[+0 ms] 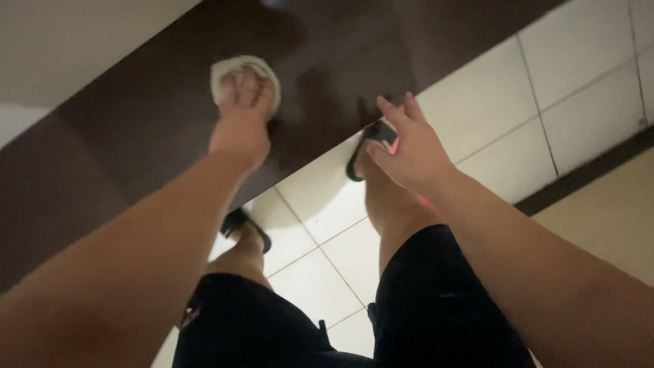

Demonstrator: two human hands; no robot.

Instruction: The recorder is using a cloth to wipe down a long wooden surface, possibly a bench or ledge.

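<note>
Dark glossy tabletop (150, 129) bare around the cloth (245, 78) – free sweep left and up. Right hand (409, 146) hovers at its edge – open tiled floor (490, 102) beyond.

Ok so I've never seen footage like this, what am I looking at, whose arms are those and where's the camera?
There is one picture, taken by a camera worn on a person's head, looking down. The two bare arms are that person's own. The left hand presses a pale cloth flat against a dark brown glossy board, fingers spread over it. The right hand is open and holds nothing, at the board's lower edge. Below are black shorts, bare legs, black sandals and a white tiled floor.
</note>
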